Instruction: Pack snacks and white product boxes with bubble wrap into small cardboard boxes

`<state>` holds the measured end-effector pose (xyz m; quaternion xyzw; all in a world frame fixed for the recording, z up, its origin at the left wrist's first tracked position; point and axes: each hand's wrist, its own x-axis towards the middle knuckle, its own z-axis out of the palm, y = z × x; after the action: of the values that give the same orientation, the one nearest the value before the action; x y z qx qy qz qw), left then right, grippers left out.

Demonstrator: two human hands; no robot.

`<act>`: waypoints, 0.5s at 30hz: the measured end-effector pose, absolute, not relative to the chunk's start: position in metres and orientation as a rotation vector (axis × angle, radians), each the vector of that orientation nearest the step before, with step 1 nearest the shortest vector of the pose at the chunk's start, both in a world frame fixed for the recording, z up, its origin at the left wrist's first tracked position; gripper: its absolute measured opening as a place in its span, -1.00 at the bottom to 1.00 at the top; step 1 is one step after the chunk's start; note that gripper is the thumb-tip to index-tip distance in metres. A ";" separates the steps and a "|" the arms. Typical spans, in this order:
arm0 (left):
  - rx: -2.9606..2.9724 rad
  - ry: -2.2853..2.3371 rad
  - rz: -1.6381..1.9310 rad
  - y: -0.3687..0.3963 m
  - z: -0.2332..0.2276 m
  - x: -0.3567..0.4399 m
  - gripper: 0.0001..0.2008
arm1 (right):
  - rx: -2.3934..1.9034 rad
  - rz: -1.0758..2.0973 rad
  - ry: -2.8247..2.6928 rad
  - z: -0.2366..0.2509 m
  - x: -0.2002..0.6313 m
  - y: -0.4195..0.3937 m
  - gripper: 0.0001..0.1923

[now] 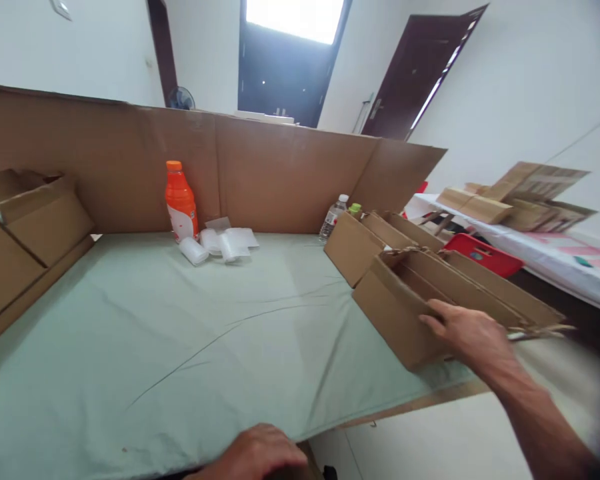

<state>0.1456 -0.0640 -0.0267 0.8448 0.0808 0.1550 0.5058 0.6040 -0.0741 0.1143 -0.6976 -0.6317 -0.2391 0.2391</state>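
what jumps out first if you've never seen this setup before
The orange bottle stands out at the back of the pale green table cover, against the cardboard wall, with small white plastic packets beside it. At the right edge, the right hand grips a stack of flat brown paper bags, while the left hand rests at the near edge.

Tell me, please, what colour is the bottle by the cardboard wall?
Orange bottle, seen in the head view.
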 end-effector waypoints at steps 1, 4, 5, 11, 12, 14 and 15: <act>2.017 0.326 0.449 -0.059 -0.018 0.133 -0.56 | -1.968 -0.666 -1.808 0.117 0.584 -0.079 -0.84; 1.970 0.806 0.664 -0.045 -0.001 0.092 -0.60 | -2.013 -0.658 -2.059 0.128 0.516 -0.096 -0.84; 1.946 0.920 0.720 -0.041 0.001 0.080 -0.62 | -1.952 -0.614 -2.121 0.131 0.492 -0.101 -0.83; 1.750 1.240 0.946 -0.038 0.002 0.047 -0.43 | -1.404 -0.182 -2.468 0.156 0.373 -0.097 -0.65; 1.716 1.270 0.965 -0.040 0.001 0.045 -0.36 | -1.310 -0.133 -2.503 0.159 0.361 -0.093 -0.67; 1.651 1.326 0.994 -0.045 -0.003 0.040 -0.23 | -1.162 -0.091 -2.463 0.162 0.348 -0.086 -0.85; 1.623 1.353 1.007 -0.047 -0.005 0.036 -0.19 | -1.130 -0.088 -2.366 0.160 0.348 -0.084 -0.89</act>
<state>0.0363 -0.0467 -0.0050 0.6385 0.5324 0.3962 0.3897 0.3479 -0.0837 0.1598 -0.4165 -0.8718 -0.0322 0.2560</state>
